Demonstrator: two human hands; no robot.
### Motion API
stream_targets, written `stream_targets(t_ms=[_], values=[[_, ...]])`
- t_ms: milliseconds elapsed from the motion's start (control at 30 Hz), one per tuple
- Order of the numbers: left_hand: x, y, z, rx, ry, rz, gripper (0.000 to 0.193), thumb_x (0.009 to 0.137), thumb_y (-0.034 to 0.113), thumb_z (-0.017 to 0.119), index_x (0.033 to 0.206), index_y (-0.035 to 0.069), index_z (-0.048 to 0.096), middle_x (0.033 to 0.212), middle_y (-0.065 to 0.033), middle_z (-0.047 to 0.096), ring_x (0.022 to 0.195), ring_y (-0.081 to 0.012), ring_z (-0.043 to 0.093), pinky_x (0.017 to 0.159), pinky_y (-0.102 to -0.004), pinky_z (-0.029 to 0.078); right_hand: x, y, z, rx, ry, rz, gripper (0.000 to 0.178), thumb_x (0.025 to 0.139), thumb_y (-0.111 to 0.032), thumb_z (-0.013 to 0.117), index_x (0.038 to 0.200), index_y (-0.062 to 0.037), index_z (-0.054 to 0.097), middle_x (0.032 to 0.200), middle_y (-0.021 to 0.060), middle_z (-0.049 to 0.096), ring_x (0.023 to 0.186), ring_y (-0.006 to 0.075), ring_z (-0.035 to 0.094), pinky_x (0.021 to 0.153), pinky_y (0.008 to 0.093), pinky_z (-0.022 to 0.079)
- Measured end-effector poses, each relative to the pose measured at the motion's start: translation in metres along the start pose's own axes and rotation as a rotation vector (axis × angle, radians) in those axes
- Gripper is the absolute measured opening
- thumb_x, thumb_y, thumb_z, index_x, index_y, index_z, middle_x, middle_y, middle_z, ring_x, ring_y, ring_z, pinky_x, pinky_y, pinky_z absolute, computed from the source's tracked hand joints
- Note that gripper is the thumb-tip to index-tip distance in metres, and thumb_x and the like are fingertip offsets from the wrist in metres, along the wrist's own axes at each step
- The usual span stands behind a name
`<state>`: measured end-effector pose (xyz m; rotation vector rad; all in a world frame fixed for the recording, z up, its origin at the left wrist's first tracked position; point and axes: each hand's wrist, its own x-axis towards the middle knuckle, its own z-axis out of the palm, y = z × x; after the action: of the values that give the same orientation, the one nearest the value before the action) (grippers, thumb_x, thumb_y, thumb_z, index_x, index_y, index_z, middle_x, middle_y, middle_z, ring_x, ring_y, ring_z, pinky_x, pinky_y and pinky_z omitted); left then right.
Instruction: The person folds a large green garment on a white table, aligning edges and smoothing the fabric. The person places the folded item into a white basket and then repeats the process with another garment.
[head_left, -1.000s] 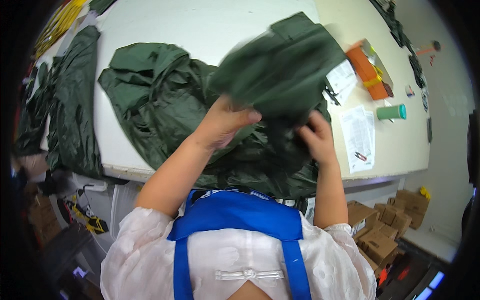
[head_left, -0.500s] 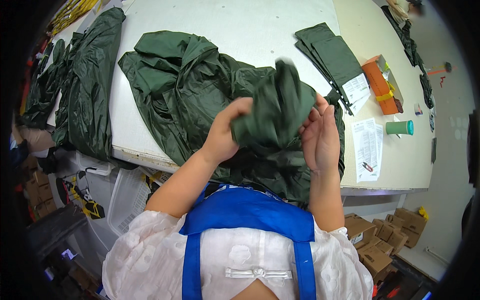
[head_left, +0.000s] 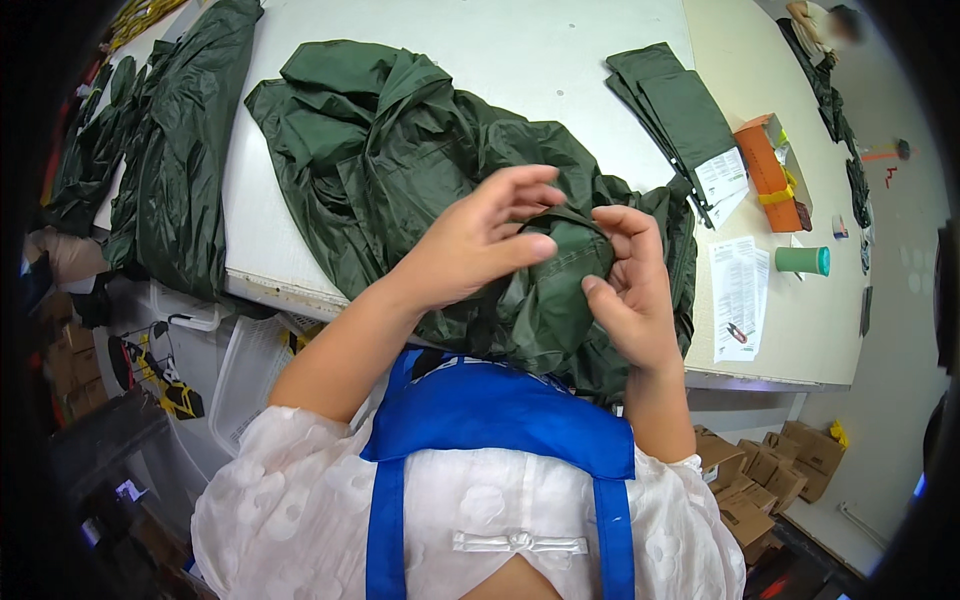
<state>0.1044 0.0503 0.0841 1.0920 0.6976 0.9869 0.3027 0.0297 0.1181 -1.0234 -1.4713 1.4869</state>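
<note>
A large heap of dark green, shiny thin fabric (head_left: 400, 150) lies crumpled on the white table in front of me, with its near edge against my blue apron. My right hand (head_left: 640, 300) pinches a bunched fold (head_left: 568, 268) of this fabric between thumb and curled fingers. A stitched seam runs across the raised fold. Just left of it hovers my left hand (head_left: 465, 240), its thumb and fingers apart around the fold's upper end, apparently without gripping it. Whether the fabric is a finished garment cannot be made out.
Folded dark green pieces (head_left: 680, 110) lie at the far right, beside an orange box (head_left: 765, 180). Nearer are a green cylinder (head_left: 803, 261), paper sheets (head_left: 735, 290) and small snips (head_left: 737, 333). More green fabric (head_left: 185, 170) hangs over the table's left edge. Cardboard boxes (head_left: 750, 480) stand below right.
The blurred bundle of fabric between my hands has come down and opened into a fold. My left hand has let go and moved slightly up and right; the right hand's fingers have curled onto the fold.
</note>
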Motion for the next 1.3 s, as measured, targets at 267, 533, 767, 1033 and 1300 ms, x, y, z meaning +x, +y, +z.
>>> stream_targets(t_ms=[267,533,767,1033,1300], values=[[0.001,-0.004,-0.006,-0.128,-0.026,-0.204,0.011,0.091,0.013,0.057,0.091,0.002,0.06,0.086,0.0009,0.059,0.081,-0.0059,0.053,0.076,-0.0222,0.044,-0.006,0.008,-0.017,0.059,-0.093,0.052,0.053,0.073,0.008,0.055,0.124,-0.0006,0.044,0.11,0.0098,0.053,0.102,0.0138,0.053,0.085,0.0265,0.044],[0.017,0.017,0.012,0.227,-0.07,-0.378,0.027,0.083,0.006,0.066,0.108,0.003,0.056,0.107,-0.0028,0.056,0.093,-0.0086,0.054,0.083,-0.0242,0.043,0.0,0.017,-0.04,-0.156,-0.035,-0.176,0.031,0.081,0.0,0.062,0.112,-0.004,0.061,0.109,0.0088,0.059,0.096,0.0153,0.057,0.081,0.0275,0.047],[0.015,0.007,0.007,-0.058,-0.064,-0.36,0.018,0.08,-0.002,0.06,0.098,0.0,0.062,0.095,-0.004,0.061,0.089,-0.0108,0.057,0.083,-0.0245,0.044,-0.139,0.219,-0.365,-1.205,1.05,0.489,0.048,0.08,0.002,0.046,0.128,0.0046,0.046,0.133,0.0249,0.045,0.125,0.0385,0.041,0.107,0.0408,0.032],[0.012,0.004,0.024,0.106,-0.025,-0.283,0.032,0.071,-0.002,0.07,0.101,0.001,0.061,0.101,-0.0043,0.06,0.098,-0.0109,0.055,0.088,-0.0249,0.043,-0.255,0.284,-0.442,-1.243,0.985,0.702,0.046,0.079,0.001,0.047,0.124,-0.0057,0.057,0.108,0.0193,0.064,0.099,0.0319,0.062,0.087,0.0394,0.048],[0.007,0.005,0.028,0.029,0.105,-0.34,0.031,0.073,-0.007,0.07,0.102,-0.002,0.062,0.1,-0.0079,0.066,0.093,-0.0113,0.06,0.084,-0.0246,0.047,-0.203,0.223,-0.419,-1.147,1.081,0.423,0.019,0.093,-0.018,0.052,0.095,0.0008,0.055,0.082,0.0168,0.063,0.072,0.0272,0.062,0.064,0.0366,0.05]])
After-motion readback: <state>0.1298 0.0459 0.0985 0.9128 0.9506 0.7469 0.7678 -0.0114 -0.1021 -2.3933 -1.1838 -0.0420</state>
